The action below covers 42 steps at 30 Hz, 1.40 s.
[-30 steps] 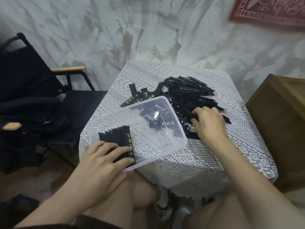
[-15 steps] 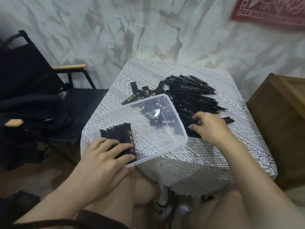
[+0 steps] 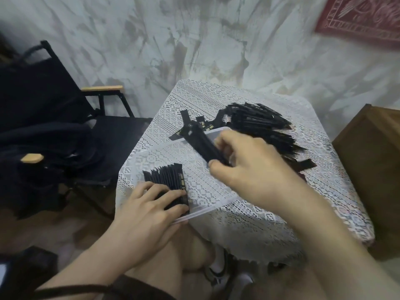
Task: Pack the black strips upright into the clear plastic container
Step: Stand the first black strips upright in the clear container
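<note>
Black strips lie in three places here. A big heap of strips (image 3: 259, 126) sits on the far side of the worktop (image 3: 216, 94), which has a white lace cloth (image 3: 249, 230) over it. A clear plastic box (image 3: 207, 210) rests on the near left part of the worktop, just beside the heap.

Inside the box, in the near left corner, a row of strips (image 3: 166, 178) stands up on end, packed close side by side. The left hand (image 3: 149, 211) lies on top of this row. Its fingers (image 3: 173, 192) are spread out and press down on the strips; they do not wrap round them.

The right hand (image 3: 244, 167) is up in the air over the box. It pinches a bunch of strips (image 3: 201, 144) between the thumb and the curled fingers (image 3: 225, 137). The bunch points up and away to the left, and it looks a bit blurry.

A black chair (image 3: 65, 100) with wooden arms stands to the left of the worktop. A brown wooden thing (image 3: 368, 161) stands to the right. A red cloth (image 3: 357, 16) hangs on the grey wall.
</note>
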Tool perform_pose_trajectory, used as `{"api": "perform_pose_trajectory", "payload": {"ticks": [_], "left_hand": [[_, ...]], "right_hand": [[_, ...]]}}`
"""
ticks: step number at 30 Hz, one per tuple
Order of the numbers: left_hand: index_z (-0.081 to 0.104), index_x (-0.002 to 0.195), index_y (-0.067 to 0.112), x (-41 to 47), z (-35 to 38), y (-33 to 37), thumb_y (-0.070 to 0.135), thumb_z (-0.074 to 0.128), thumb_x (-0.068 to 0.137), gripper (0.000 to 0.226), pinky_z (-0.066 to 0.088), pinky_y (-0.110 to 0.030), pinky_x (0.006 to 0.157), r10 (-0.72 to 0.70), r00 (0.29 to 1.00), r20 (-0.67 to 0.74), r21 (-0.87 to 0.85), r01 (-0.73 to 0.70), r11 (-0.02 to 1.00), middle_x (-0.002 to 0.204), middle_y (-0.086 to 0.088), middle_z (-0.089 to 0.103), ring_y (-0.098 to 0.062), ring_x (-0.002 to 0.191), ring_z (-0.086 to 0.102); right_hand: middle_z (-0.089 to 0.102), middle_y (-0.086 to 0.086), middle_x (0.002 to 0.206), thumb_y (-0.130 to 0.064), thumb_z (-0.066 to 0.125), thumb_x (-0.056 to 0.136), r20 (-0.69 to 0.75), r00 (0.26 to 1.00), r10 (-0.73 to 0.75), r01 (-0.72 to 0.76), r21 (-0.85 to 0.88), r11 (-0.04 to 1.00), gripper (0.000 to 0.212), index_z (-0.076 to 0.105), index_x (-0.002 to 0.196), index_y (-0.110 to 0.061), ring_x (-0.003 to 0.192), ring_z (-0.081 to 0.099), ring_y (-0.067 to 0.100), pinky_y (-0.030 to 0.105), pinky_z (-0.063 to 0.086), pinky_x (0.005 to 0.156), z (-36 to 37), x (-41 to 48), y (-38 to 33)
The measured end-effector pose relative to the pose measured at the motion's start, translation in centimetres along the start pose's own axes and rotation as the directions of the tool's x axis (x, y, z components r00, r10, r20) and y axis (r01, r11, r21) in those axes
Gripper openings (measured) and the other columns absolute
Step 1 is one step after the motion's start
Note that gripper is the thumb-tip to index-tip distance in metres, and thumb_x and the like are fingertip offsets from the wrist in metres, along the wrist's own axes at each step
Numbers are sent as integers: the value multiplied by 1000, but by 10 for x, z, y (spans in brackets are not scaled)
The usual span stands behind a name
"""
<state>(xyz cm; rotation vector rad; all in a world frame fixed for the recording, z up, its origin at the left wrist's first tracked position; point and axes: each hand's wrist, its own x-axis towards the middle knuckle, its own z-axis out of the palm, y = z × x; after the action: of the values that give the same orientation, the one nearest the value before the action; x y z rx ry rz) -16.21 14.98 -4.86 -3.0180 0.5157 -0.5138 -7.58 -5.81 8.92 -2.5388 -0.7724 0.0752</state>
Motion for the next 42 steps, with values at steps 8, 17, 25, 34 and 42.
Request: {"api": "perform_pose_trajectory", "payload": {"ticks": [8, 17, 25, 34, 42], "left_hand": [[75, 105, 31, 0, 1, 2, 48, 47, 98, 34, 48, -46, 90, 1, 1000, -3, 13, -1, 1000, 126, 5, 69, -26, 102, 63], [74, 105, 29, 0, 1, 3, 46, 49, 95, 32, 42, -46, 95, 0, 1000, 7, 6, 0, 1000, 133, 2, 65, -27, 108, 61], [73, 110, 30, 1, -1, 2, 47, 48, 96, 34, 41, -46, 99, -22, 1000, 21, -19, 22, 1000, 134, 1, 65, -27, 118, 60], [74, 112, 29, 2, 0, -1, 50, 45, 98, 38, 40, -46, 100, -10, 1000, 20, -14, 11, 1000, 137, 2, 63, -27, 126, 58], [70, 121, 22, 2, -1, 6, 51, 59, 87, 46, 34, -48, 110, -138, 988, 73, 13, 137, 990, 137, -10, 62, -35, 130, 52]], "right_hand": [[66, 15, 120, -34, 52, 99, 91, 987, 132, -94, -338, 937, 32, 48, 121, -12, 113, 60, 42, 40, 39, 77, 77, 35, 5], [64, 12, 117, -48, 65, 92, 285, 936, 208, -160, -182, 970, 41, 51, 119, -19, 113, 56, 37, 35, 40, 76, 87, 48, 17], [70, 3, 109, -40, 62, 95, 296, 939, 174, -178, -14, 984, 26, 54, 118, -31, 107, 63, 30, 37, 52, 89, 88, 57, 31], [71, 7, 111, -42, 68, 92, 333, 929, 162, -185, 37, 982, 37, 52, 124, -33, 105, 67, 31, 45, 58, 90, 93, 63, 34], [72, 6, 108, -40, 69, 93, 336, 930, 152, -173, 32, 984, 35, 54, 123, -30, 96, 70, 30, 43, 59, 89, 94, 62, 35]]}}
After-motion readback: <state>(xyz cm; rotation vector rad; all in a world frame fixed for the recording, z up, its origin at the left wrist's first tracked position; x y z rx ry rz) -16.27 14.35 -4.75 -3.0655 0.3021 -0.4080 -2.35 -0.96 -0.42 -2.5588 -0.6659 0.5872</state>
